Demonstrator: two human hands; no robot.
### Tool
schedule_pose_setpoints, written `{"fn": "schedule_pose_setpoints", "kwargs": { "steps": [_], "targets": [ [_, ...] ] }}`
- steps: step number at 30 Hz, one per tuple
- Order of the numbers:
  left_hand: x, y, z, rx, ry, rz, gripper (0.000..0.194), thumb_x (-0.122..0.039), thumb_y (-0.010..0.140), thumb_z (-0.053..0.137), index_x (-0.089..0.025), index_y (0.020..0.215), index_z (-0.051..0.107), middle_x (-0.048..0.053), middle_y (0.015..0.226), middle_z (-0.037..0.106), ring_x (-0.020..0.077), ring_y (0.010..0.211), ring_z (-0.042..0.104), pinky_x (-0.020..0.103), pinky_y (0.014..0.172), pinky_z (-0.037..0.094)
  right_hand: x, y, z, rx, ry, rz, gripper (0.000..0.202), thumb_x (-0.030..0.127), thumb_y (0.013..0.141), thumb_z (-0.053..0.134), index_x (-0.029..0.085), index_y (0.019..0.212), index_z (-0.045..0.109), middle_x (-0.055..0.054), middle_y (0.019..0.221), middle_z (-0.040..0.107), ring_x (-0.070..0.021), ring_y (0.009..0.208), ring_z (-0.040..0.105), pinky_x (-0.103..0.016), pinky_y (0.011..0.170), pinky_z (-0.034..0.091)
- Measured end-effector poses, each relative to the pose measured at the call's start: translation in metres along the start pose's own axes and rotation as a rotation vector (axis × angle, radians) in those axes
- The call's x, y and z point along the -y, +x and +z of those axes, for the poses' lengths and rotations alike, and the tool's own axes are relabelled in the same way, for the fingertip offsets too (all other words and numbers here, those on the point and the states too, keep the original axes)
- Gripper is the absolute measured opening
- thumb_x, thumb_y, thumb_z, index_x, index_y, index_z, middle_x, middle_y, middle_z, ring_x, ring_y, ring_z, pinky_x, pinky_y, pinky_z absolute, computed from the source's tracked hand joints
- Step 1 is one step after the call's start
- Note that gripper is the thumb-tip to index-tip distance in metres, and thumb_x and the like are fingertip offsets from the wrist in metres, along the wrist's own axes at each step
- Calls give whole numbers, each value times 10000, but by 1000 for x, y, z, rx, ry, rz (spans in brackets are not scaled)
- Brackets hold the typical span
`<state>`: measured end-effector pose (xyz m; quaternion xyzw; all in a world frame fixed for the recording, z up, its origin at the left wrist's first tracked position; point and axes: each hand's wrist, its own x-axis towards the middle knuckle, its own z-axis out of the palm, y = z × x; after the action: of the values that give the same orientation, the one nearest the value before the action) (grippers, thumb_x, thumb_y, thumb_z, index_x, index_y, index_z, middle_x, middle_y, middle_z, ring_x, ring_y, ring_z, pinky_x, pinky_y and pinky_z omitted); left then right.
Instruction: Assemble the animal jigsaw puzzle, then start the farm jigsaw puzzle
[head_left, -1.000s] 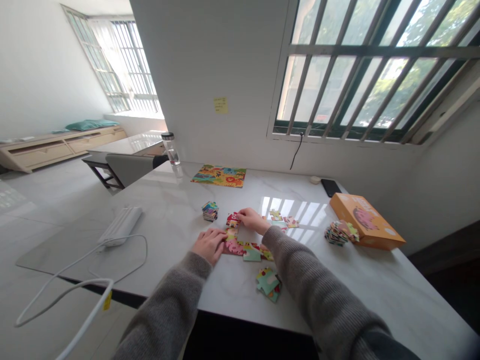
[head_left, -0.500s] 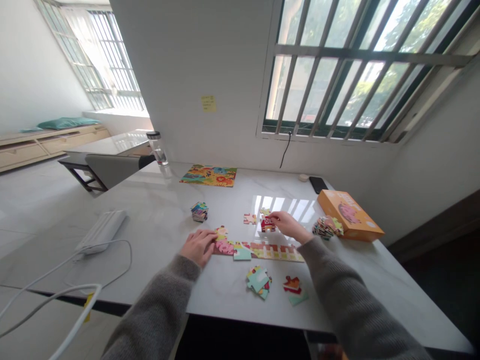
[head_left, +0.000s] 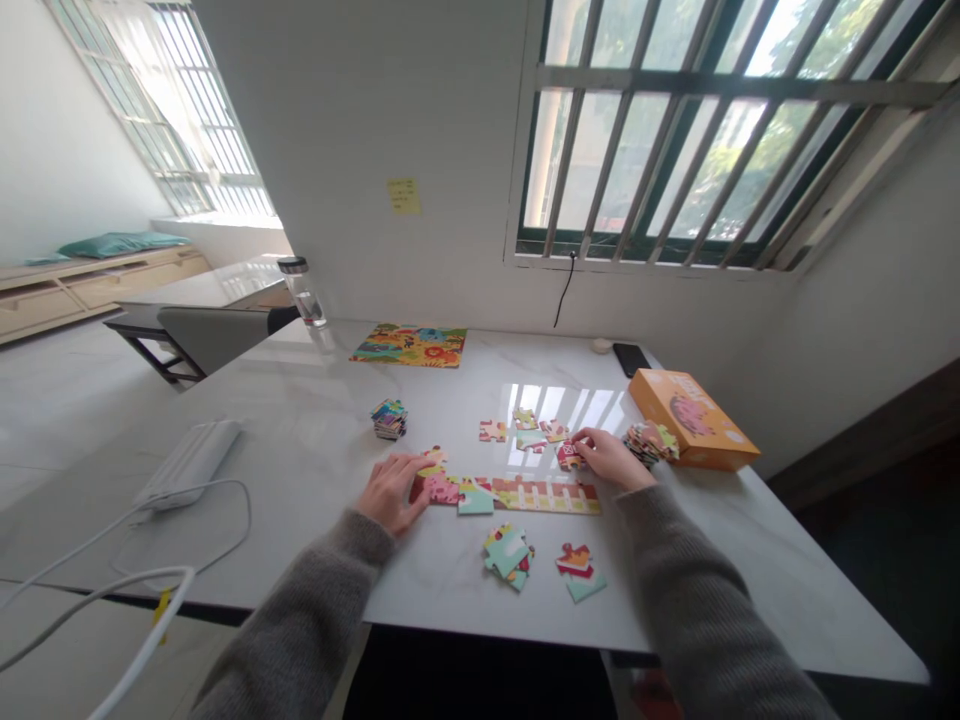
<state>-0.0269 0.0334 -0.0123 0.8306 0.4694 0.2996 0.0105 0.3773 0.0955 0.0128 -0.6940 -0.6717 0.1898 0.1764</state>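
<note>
My right hand pinches a red puzzle piece just above the right part of a joined puzzle strip. My left hand rests at the strip's left end, its fingers touching the pink pieces; whether it grips one is unclear. A pale green piece lies at the strip's lower edge. Beyond the strip are loose pieces, among them a pink one and a yellow-green one. Nearer me lie a pile of green pieces and a small red and green group.
Stacked pieces stand at the left, more beside an orange box at the right. A picture sheet, bottle and phone are at the back. A white power strip with cables lies left.
My right hand has moved right with the red piece, uncovering loose pieces beyond the strip. My left hand stays at the strip's left end. The view has shifted slightly.
</note>
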Motion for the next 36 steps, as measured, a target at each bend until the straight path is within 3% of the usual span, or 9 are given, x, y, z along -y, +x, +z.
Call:
{"fn": "schedule_pose_setpoints", "kwargs": {
  "steps": [3, 5, 9, 12, 18, 25, 30, 36],
  "targets": [
    [-27, 3, 0, 38, -103, 77, 234, -242, 878, 557, -224, 1090, 656, 65, 1073, 691, 248, 1036, 590, 401, 911, 415, 4, -5, -2, -25, -88, -30, 255, 246, 919, 522, 137, 1087, 681, -51, 768, 678, -173, 712, 603, -249, 634, 385],
    [-49, 5, 1, 126, -184, 146, 244, -264, 872, 587, -237, 1108, 645, 60, 1090, 684, 246, 1057, 576, 408, 954, 409, 7, -10, -2, -48, -127, -64, 273, 252, 921, 529, 129, 1122, 668, -54, 775, 666, -182, 734, 599, -255, 655, 385],
    [-86, 11, 2, 349, -262, 303, 453, -217, 757, 653, -260, 1203, 587, 51, 1271, 627, 273, 1155, 519, 438, 1027, 374, 8, -17, 0, -86, -126, -107, 292, 268, 929, 506, 136, 1145, 651, -49, 795, 647, -185, 743, 594, -264, 683, 391],
    [-100, 17, 2, 458, -244, 325, 533, -178, 689, 651, -257, 1210, 568, 46, 1290, 611, 289, 1167, 499, 461, 1042, 354, 5, -18, 2, -100, -77, -102, 304, 289, 933, 488, 143, 1153, 638, -28, 763, 628, -182, 724, 593, -266, 681, 394],
    [-98, 21, 5, 518, -219, 338, 503, -199, 696, 659, -258, 1188, 574, 45, 1213, 633, 280, 1132, 518, 449, 1001, 360, -1, -17, 5, -119, -37, -115, 325, 291, 924, 482, 144, 1177, 625, -27, 773, 633, -184, 732, 598, -277, 702, 409],
    [-89, 16, 8, 445, -122, 327, 262, -168, 820, 587, -236, 1070, 624, 43, 1024, 674, 238, 987, 571, 410, 919, 386, 0, -19, 4, -112, -17, -125, 328, 286, 921, 489, 155, 1193, 618, -30, 798, 662, -179, 743, 613, -272, 714, 426],
    [-85, 4, -5, 444, -185, 336, 413, -285, 736, 722, -251, 1129, 599, 51, 1139, 635, 264, 1048, 538, 416, 968, 397, 2, -22, 2, -106, -24, -129, 341, 293, 922, 487, 151, 1204, 615, -31, 813, 666, -176, 737, 608, -276, 716, 429],
    [-88, 0, -1, 450, -196, 323, 463, -216, 716, 720, -245, 1155, 576, 58, 1100, 611, 255, 1015, 540, 391, 936, 439, 2, -24, 4, -129, -26, -137, 343, 292, 914, 488, 153, 1200, 616, -32, 830, 656, -173, 732, 592, -283, 729, 438]
  ]
}}
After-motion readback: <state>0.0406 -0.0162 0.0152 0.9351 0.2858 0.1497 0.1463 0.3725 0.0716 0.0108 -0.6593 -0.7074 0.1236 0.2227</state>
